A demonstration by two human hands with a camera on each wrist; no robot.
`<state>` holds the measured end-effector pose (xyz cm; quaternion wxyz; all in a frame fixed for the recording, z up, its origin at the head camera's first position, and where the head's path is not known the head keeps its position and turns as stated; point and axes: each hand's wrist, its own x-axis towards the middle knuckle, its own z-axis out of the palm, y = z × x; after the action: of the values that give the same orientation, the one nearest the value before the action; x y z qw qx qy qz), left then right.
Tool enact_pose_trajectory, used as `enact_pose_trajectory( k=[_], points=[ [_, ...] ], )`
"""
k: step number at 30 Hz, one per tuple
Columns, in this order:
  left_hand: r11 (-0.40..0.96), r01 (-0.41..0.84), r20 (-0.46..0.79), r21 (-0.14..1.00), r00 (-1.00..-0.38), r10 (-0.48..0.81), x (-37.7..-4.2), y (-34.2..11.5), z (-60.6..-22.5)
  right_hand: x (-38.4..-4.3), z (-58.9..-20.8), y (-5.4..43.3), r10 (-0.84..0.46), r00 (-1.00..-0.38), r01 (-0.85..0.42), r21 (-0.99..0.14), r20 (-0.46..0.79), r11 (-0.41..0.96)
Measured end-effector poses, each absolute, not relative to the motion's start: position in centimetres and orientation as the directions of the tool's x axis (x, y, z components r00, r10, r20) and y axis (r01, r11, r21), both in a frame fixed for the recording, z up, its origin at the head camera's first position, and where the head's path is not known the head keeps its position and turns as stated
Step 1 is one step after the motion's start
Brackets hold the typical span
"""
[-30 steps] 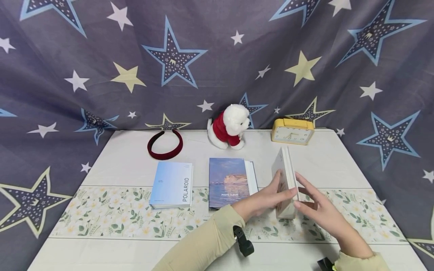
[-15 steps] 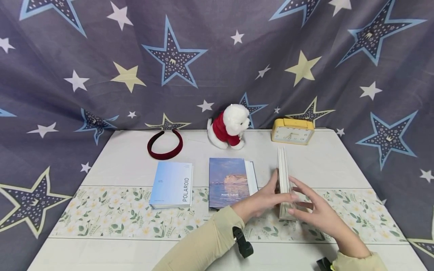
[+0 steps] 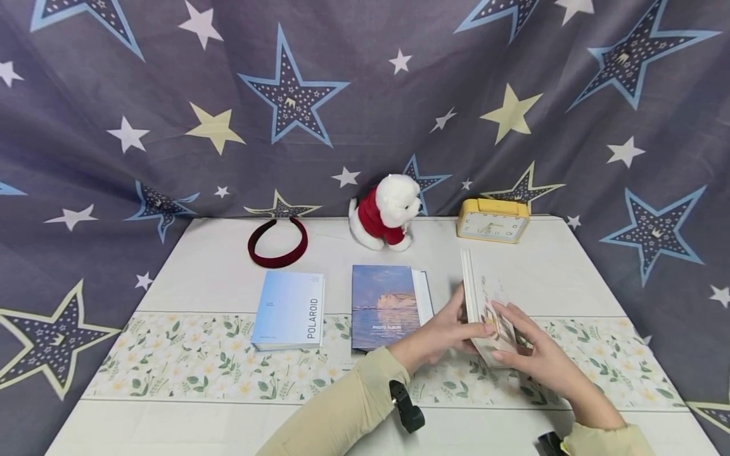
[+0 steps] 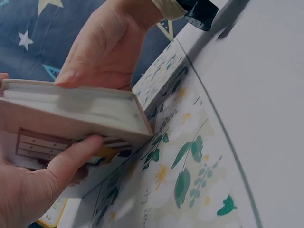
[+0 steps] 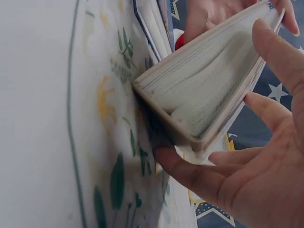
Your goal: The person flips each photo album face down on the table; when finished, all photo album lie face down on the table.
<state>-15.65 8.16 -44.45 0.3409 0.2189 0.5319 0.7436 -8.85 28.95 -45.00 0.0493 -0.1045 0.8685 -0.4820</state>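
Observation:
A thick pale photo album (image 3: 485, 292) with a small drawing on its cover stands on edge, tilted, at the table's right side. My left hand (image 3: 438, 334) grips it from the left, thumb at its edge and other fingers partly hidden behind it. In the left wrist view that thumb lies along the illustrated cover (image 4: 35, 122). From the right, my right hand (image 3: 544, 358) touches the cover with spread fingers. The right wrist view shows the white page block (image 5: 204, 88) facing the camera, with the right hand's fingers (image 5: 194, 180) loosely bent beside the cover.
A blue album (image 3: 388, 301) with a seascape cover lies left of my hands, and a pale blue POLAROID album (image 3: 289, 310) farther left. Behind stand a dark red headband (image 3: 277, 259), a white plush dog (image 3: 376, 218) in red, and a yellow clock (image 3: 493, 221).
The album has turned so that its right cover now faces up toward the head camera; before, its left cover and then its edge showed. My right fingers have come onto that cover.

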Motion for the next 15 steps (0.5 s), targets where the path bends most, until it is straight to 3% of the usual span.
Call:
enact_pose_trajectory(
  k=[8,15],
  points=[
    [-0.215,-0.301,-0.037,0.929,-0.654,0.756,-15.7,8.1,-44.5,-8.9,-45.4,29.6,-0.225,-0.974,-0.118,-0.845,-0.002,0.521],
    [-0.226,-0.339,-0.081,0.913,-0.695,0.714,-15.4,8.2,-44.7,-9.0,-45.4,30.1,-0.207,-0.978,-0.099,-0.837,-0.017,0.538]
  ],
)
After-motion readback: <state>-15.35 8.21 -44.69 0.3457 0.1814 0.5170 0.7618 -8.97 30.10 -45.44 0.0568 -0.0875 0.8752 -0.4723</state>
